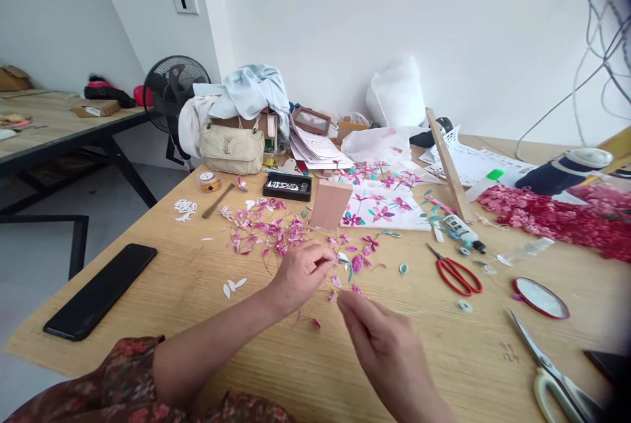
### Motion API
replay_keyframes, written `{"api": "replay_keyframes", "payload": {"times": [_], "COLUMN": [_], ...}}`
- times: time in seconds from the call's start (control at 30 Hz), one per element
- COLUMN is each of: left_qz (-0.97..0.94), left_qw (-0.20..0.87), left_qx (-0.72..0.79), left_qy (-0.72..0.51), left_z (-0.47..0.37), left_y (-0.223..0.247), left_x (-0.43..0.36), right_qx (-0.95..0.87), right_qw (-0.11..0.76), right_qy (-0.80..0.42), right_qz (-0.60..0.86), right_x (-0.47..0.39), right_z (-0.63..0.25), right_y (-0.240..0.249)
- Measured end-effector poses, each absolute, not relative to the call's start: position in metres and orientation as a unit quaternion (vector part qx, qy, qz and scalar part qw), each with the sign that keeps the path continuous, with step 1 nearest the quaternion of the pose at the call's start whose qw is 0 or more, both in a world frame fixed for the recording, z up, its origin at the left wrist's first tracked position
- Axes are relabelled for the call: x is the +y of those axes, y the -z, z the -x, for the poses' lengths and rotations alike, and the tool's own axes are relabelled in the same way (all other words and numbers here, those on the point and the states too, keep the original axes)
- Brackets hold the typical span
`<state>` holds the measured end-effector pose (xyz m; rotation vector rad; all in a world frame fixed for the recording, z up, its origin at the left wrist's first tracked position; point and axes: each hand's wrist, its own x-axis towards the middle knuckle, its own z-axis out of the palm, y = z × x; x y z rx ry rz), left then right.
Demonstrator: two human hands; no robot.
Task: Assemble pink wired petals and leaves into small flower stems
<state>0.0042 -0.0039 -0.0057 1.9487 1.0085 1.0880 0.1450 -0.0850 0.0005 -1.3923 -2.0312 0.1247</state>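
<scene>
My left hand [303,273] is closed in a pinch over the middle of the wooden table [256,357], with a small teal leaf [349,269] and pink petals by its fingertips. Just right of it and nearer to me, my right hand [382,337] has its thumb and fingers pressed together; what either hand pinches is too small to make out. Small pink and white petals [336,281] show between the two hands. Behind my left hand, many magenta petals on thin wires [276,232] are spread out. A white sheet [419,216] carries finished-looking pink flowers [382,213].
Red-handled scissors [458,275], large scissors [547,370] and a round red-rimmed dish [541,298] lie at the right. A black phone [101,288] is at the left. Further back are a beige bag [231,147], a black tray [286,186], a wooden bar [449,170] and a dark bottle [562,170].
</scene>
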Motion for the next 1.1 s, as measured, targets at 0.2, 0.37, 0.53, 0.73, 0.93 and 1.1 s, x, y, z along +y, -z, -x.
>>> {"api": "replay_keyframes", "payload": {"times": [0.2,0.37,0.53,0.73,0.93,1.1], "left_qz": [-0.819,-0.682,-0.68,-0.81,-0.733,-0.617], "left_qw": [0.349,0.503,0.425,0.323,0.455,0.532], "left_qx": [0.268,0.327,0.415,0.322,0.321,0.38], "left_qy": [-0.368,-0.419,-0.43,-0.368,-0.39,-0.437], "left_z": [0.003,0.006,-0.002,-0.003,0.003,-0.005], "left_y": [-0.001,-0.005,0.001,0.0,-0.004,0.003], "left_x": [-0.012,-0.014,-0.006,-0.01,-0.017,-0.011], "right_qx": [-0.753,-0.75,-0.787,-0.786,-0.749,-0.755], "right_qw": [0.329,0.317,0.28,0.306,0.319,0.3], "right_qy": [0.017,-0.163,-0.112,0.041,-0.078,-0.154], "right_qz": [0.569,0.558,0.539,0.535,0.575,0.562], "right_x": [-0.044,-0.031,-0.075,-0.07,-0.023,-0.05], "right_z": [-0.181,-0.173,-0.15,-0.168,-0.181,-0.159], "right_y": [-0.036,0.012,0.021,-0.037,-0.007,0.037]}}
